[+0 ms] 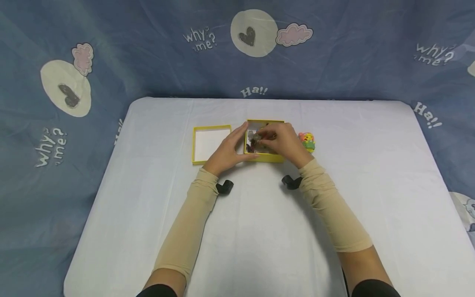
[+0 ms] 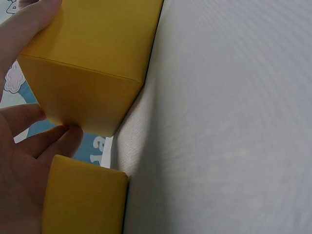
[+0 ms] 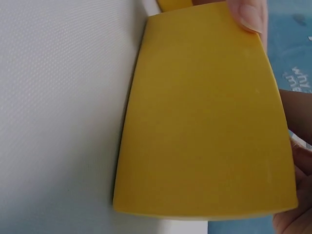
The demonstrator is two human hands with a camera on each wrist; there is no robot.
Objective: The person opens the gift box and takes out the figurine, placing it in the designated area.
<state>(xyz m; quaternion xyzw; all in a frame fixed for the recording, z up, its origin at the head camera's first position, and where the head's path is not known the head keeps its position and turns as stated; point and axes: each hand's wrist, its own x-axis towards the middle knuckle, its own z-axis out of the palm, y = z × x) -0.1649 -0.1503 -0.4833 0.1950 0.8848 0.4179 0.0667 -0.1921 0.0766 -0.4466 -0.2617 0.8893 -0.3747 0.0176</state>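
Near the middle of the head view, the yellow box (image 1: 264, 158) sits between the two hands, and the relation that seems to matter is inside it: a small greyish piece (image 1: 257, 137) lies at the fingertips of the right hand (image 1: 283, 138), in the left half of the box's mouth. The right hand is the nearer one, reaching in from the box's right side and pinching the piece, as far as its size lets one judge. The piece lies to the left of that hand and to the right of the left hand (image 1: 229, 151); its long axis is too small to make out. The left hand grips the box at its left end, thumb along the front wall, forefinger up at the far left corner; in the left wrist view other fingertips touch the end wall. Darker bits (image 1: 251, 145) lie in the box, lower left of the piece. The lid (image 1: 193, 146) lies just left of the box, partly behind the left hand; a toy (image 1: 308, 142) stands beside the right hand, on its right.
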